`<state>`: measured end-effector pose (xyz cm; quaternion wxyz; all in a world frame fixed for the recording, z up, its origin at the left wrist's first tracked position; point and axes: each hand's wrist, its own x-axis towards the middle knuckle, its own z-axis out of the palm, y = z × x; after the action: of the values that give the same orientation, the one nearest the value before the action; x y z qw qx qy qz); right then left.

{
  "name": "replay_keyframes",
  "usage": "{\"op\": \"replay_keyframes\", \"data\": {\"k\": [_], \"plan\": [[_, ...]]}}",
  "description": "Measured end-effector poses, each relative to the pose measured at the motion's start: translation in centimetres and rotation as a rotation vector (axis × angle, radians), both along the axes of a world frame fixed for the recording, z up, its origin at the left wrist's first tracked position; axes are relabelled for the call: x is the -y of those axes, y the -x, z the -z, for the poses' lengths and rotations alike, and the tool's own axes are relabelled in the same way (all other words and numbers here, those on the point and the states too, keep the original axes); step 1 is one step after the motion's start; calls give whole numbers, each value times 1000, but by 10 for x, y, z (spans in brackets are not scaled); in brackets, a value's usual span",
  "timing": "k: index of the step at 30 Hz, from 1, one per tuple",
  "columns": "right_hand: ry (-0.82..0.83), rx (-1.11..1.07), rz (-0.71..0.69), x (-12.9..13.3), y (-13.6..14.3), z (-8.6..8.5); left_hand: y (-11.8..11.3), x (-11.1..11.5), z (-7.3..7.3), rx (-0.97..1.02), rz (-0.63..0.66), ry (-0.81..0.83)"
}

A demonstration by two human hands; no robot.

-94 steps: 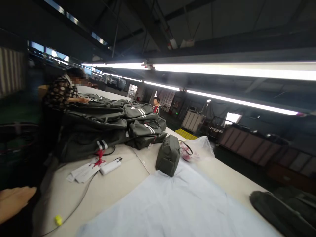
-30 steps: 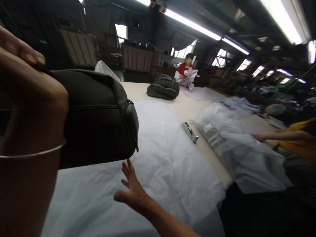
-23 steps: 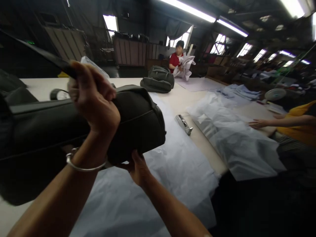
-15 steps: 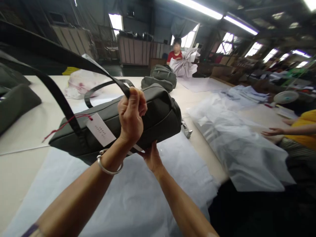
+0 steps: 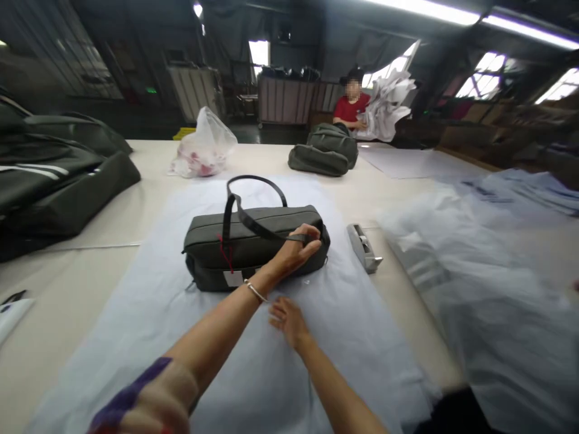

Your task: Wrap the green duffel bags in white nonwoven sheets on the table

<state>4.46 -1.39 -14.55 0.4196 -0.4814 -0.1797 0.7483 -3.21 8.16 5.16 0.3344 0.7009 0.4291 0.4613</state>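
A dark grey bag (image 5: 257, 241) sits upright on a pale sheet (image 5: 244, 361) spread over the table. Its black handles (image 5: 256, 226) loop up, and a white tag (image 5: 233, 278) on a red string hangs at the front. My left hand (image 5: 298, 247), with a silver bracelet (image 5: 256, 291) at the wrist, is at the bag's right end, fingers curled round a handle. My right hand (image 5: 289, 320) is in front of the bag, just above the sheet, fingers apart and holding nothing.
A grey tape dispenser (image 5: 364, 248) lies right of the bag. Clear plastic bags (image 5: 488, 289) cover the right side. Dark bags (image 5: 67, 175) are piled left, smaller bags (image 5: 323, 150) behind. A person in red (image 5: 353, 108) handles white material at the back.
The bag has come down from the tilted, lifted position onto the sheet. My left hand has lowered with the handle. My right hand has let go of the bag's underside. The view has turned left.
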Motion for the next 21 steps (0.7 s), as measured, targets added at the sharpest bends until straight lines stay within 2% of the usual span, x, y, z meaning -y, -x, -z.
{"op": "replay_keyframes", "data": {"k": [1, 3, 5, 7, 9, 11, 14, 16, 18, 19, 21], "plan": [[-11, 46, -10, 10, -11, 5, 2, 7, 9, -34, -22, -65], [-26, 98, -10, 27, -33, 11, 15, 27, 27, -117, 16, -176], [-50, 160, -74, 38, -53, 12, 38, 58, 50, -209, 48, -229], [-73, 285, -103, 44, -72, 8, 69, 100, 78, -268, 0, -166], [-133, 452, -103, 46, -88, -4, 105, 147, 109, -368, -13, -10], [-246, 646, -118, 44, -98, -27, 139, 194, 138, -544, -50, 149], [-526, 969, -192, 29, -86, -83, 177, 253, 168, -783, -130, 442], [-803, 1128, -200, 12, -63, -125, 192, 278, 178, -870, -140, 556], [-1066, 1205, -140, -8, -36, -163, 199, 293, 181, -903, -117, 585], [-1150, 1225, -101, -18, -25, -180, 201, 297, 182, -905, -102, 582], [-1161, 1226, -44, -37, -12, -205, 205, 301, 182, -894, -70, 575]]}}
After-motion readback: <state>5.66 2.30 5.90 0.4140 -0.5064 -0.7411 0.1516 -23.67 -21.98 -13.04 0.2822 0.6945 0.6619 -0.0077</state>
